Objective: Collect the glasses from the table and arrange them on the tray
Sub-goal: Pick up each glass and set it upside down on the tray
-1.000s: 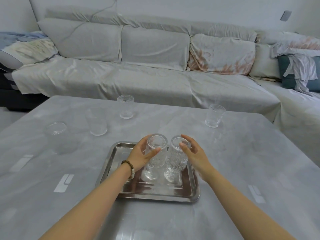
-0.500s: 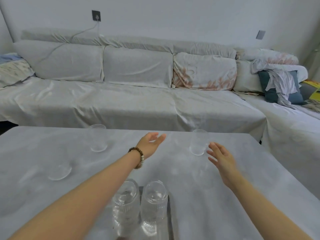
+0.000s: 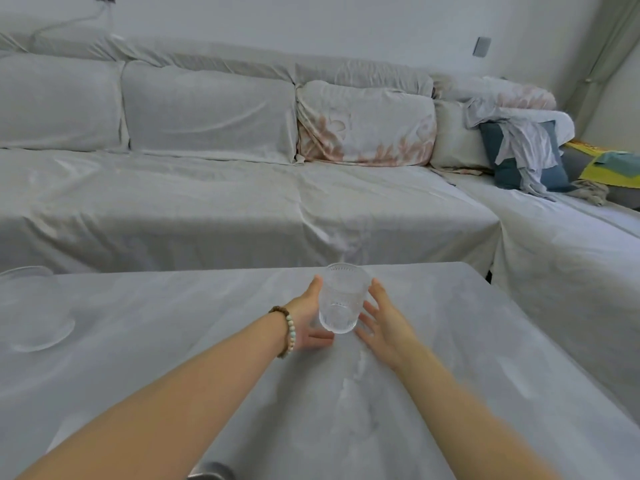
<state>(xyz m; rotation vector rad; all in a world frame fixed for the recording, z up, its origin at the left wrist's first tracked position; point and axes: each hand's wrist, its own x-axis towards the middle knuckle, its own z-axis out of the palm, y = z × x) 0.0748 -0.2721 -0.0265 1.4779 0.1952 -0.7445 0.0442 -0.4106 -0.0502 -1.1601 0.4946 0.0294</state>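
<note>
A clear ribbed glass (image 3: 341,299) stands near the far edge of the grey table (image 3: 450,358). My left hand (image 3: 306,317), with a bead bracelet at the wrist, wraps its left side: the thumb lies against the wall and the fingers curl round the base. My right hand (image 3: 384,323) is just to the glass's right, with its fingers spread and the fingertips close to the wall. A second clear glass (image 3: 33,306) stands blurred at the left edge of the table. Only a corner of the metal tray (image 3: 207,472) shows at the bottom edge.
A long sofa under a grey cover (image 3: 242,209) runs behind the table. Its right part holds a blue cushion and crumpled clothes (image 3: 523,150). The table's far edge lies just beyond the glass and its right edge slants down the right side.
Both hands left the two glasses on the tray and reached forward across the table. They now close in on the far right glass, and the view has shifted forward so the tray is almost out of sight.
</note>
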